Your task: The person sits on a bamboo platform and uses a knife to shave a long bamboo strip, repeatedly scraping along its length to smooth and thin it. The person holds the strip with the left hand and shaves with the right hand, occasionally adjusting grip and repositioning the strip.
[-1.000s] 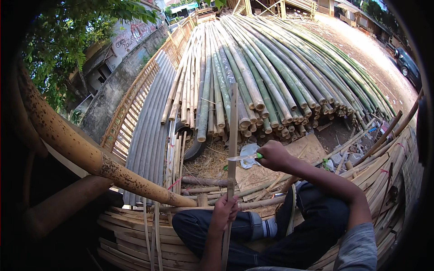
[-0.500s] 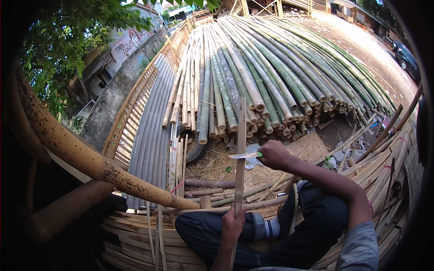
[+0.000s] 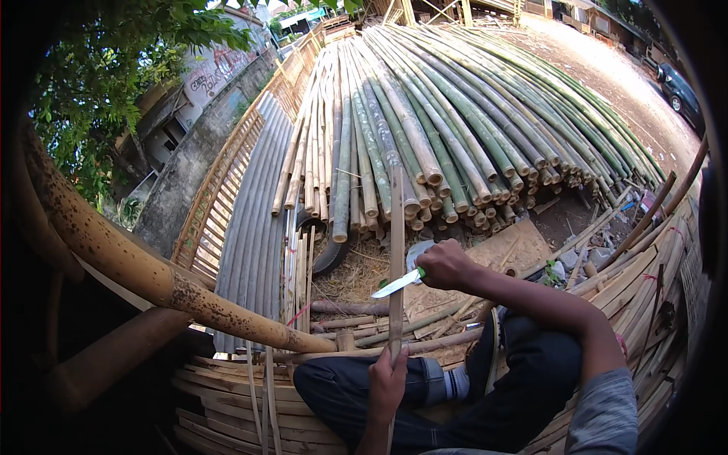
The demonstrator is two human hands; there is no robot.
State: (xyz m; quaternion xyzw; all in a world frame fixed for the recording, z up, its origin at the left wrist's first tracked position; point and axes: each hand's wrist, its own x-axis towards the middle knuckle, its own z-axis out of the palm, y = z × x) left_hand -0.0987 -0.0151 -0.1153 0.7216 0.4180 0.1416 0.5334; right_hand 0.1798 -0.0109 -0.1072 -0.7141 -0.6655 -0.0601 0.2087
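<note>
A long flat bamboo strip [image 3: 396, 250] stands nearly upright in front of me. My left hand [image 3: 387, 383] is closed round its lower part, above my lap. A knife [image 3: 397, 283] with a bright blade and a green handle is gripped in my right hand [image 3: 444, 264], to the right of the strip. The blade crosses the strip at mid-height, its tip pointing left and a little downward. Whether the edge bites into the bamboo cannot be made out.
A big pile of bamboo poles [image 3: 462, 129] fills the ground ahead. At the left, a thick bamboo pole [image 3: 152, 265] slants across near me, beside corrugated sheeting [image 3: 254, 250]. Split bamboo strips [image 3: 227, 402] lie around my legs. A dark tyre [image 3: 331, 258] sits by the pile.
My right hand has moved down and slightly left with the knife, whose tip has tilted downward. The strip's upper end has shifted a little left in my left hand.
</note>
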